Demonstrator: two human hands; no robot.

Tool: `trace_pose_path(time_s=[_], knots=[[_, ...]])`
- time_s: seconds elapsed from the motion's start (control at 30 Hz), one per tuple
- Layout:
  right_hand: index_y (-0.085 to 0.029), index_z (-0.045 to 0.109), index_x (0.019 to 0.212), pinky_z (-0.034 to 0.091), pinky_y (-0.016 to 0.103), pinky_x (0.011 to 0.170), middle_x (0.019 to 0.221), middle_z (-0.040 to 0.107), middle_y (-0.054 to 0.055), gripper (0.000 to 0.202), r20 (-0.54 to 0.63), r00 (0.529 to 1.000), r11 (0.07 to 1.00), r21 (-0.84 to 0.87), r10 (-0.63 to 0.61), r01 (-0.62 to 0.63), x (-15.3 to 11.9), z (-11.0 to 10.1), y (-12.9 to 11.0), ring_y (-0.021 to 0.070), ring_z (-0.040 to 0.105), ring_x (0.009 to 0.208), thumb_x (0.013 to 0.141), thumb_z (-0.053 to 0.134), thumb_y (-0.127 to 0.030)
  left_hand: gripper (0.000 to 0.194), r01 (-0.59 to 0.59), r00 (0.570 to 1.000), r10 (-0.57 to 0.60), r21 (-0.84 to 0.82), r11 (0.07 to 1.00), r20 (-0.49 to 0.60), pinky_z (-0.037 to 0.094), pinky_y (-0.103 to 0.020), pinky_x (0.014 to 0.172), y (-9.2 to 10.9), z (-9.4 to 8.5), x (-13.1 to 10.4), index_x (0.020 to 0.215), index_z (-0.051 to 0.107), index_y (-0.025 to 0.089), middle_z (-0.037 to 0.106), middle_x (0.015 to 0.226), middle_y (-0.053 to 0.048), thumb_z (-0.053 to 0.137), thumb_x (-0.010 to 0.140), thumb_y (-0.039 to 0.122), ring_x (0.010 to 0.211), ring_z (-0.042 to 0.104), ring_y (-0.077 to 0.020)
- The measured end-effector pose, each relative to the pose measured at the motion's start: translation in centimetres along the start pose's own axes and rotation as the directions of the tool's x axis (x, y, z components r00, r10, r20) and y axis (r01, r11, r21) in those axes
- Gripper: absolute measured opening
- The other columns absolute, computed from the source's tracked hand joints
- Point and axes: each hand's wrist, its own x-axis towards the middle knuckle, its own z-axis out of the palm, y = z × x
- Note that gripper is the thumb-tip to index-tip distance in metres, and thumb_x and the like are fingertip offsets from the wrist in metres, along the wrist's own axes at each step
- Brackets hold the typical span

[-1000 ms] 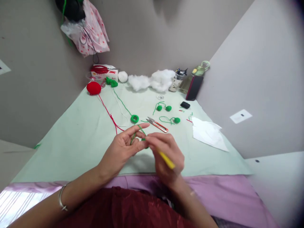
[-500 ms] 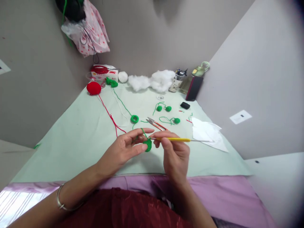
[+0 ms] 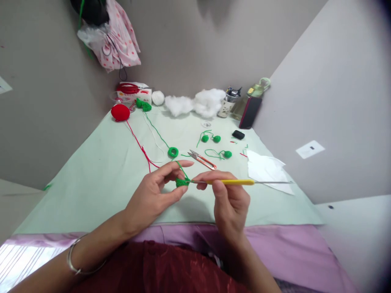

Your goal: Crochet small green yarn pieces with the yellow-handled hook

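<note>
Between the thumb and fingers of my left hand [image 3: 154, 190] is a small green crochet piece [image 3: 182, 182]. Green yarn runs from it up over my raised left index finger. My right hand [image 3: 230, 199] grips a crochet hook [image 3: 238, 182] by its yellow handle, and the hook's metal tip meets the right edge of the crochet piece. Just beyond my hands lie orange thread snips [image 3: 202, 159] with their blades apart. A green ring-shaped roll of yarn [image 3: 173, 152] rests to the left of the snips.
Small green crochet balls [image 3: 227, 154] with yarn tails lie behind the snips. White paper [image 3: 265, 171] is at the right. Along the back stand a red yarn ball [image 3: 120, 112], white stuffing [image 3: 209, 103], a pen cup [image 3: 226, 108] and a phone [image 3: 250, 112].
The crochet piece has tilted and shifted slightly left in my left hand. My right hand and the hook have moved a little to the right and down.
</note>
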Motion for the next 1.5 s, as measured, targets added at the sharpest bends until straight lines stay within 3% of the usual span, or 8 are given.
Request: trace_pose_path(time_s=[0.2,0.33,0.6,0.8,0.9,1.0,1.1,1.5], knots=[[-0.021,0.07,0.118,0.062,0.036,0.075,0.1,0.079,0.009,0.025,0.13,0.924,0.893,-0.241,-0.359,0.381,-0.5,0.0,0.4,0.0203,0.074,0.09,0.102,0.053,-0.011,0.044,-0.136,0.985,0.151,0.155,0.978,-0.085,0.048,-0.033,0.1,-0.6,0.6,-0.2,0.131,0.072,0.026,0.064,0.092,0.001,0.072,0.088,0.018,0.092,0.061,-0.0161],[-0.021,0.069,0.126,0.064,0.036,0.074,0.11,0.079,0.013,0.033,0.201,0.839,0.745,-0.388,-0.505,0.542,-1.1,0.3,1.1,0.022,0.075,0.095,0.098,0.059,-0.008,0.055,-0.09,0.989,0.097,0.074,0.993,-0.109,0.048,-0.035,0.104,-0.8,0.8,-0.3,0.142,0.066,0.027,0.062,0.091,0.001,0.074,0.088,0.023,0.094,0.062,-0.0173],[-0.029,0.071,0.126,0.064,0.039,0.075,0.107,0.08,0.008,0.035,0.123,0.937,0.919,-0.187,-0.328,0.346,-0.8,-0.2,1.0,0.0224,0.076,0.092,0.1,0.057,-0.011,0.055,-0.021,0.996,0.018,-0.032,0.999,-0.092,0.046,-0.033,0.105,0.0,0.8,-0.4,0.139,0.069,0.027,0.064,0.091,0.001,0.082,0.086,0.028,0.095,0.061,-0.0176],[-0.033,0.069,0.136,0.064,0.039,0.08,0.117,0.078,0.009,0.049,0.216,0.851,0.686,-0.514,-0.479,0.516,-1.6,0.3,1.4,0.0243,0.074,0.104,0.094,0.067,-0.007,0.061,0.255,0.966,-0.206,-0.42,0.871,0.159,0.048,-0.031,0.093,-0.2,0.8,-0.1,0.14,0.069,0.028,0.066,0.097,0.0,0.087,0.083,0.031,0.096,0.062,-0.0175],[-0.031,0.073,0.127,0.062,0.039,0.074,0.106,0.079,0.007,0.037,0.034,0.92,0.859,-0.346,-0.39,0.377,-1.2,0.5,1.1,0.0222,0.073,0.092,0.099,0.062,-0.011,0.05,0.342,0.939,-0.265,-0.538,0.771,0.218,0.046,-0.029,0.089,0.0,0.5,0.2,0.13,0.077,0.023,0.065,0.095,-0.002,0.088,0.082,0.032,0.089,0.057,-0.0152],[-0.028,0.077,0.109,0.057,0.036,0.068,0.087,0.075,0.003,0.025,-0.13,0.975,0.983,-0.057,-0.179,0.173,-0.5,0.6,0.6,0.0177,0.067,0.073,0.103,0.056,-0.017,0.047,0.295,0.955,-0.248,-0.561,0.774,0.161,0.044,-0.027,0.087,0.3,0.3,0.4,0.13,0.077,0.025,0.064,0.095,-0.001,0.086,0.084,0.028,0.085,0.052,-0.0135],[-0.027,0.077,0.101,0.056,0.035,0.066,0.086,0.075,0.003,0.02,-0.128,0.991,0.995,0.083,-0.035,0.046,-0.2,0.7,0.5,0.0163,0.065,0.07,0.104,0.058,-0.024,0.045,0.253,0.967,-0.197,-0.523,0.814,0.162,0.041,-0.026,0.088,0.3,0.5,0.3,0.131,0.077,0.028,0.063,0.094,-0.001,0.083,0.087,0.027,0.089,0.051,-0.0148],[-0.025,0.078,0.097,0.056,0.036,0.067,0.089,0.077,0.004,0.019,-0.198,0.98,0.997,0.076,0.023,-0.008,-0.4,0.6,0.0,0.0164,0.066,0.069,0.103,0.06,-0.027,0.034,0.095,0.995,-0.101,-0.382,0.919,0.004,0.04,-0.028,0.076,0.4,-0.1,0.0,0.12,0.082,0.028,0.059,0.089,-0.001,0.083,0.086,0.03,0.084,0.048,-0.0173]])
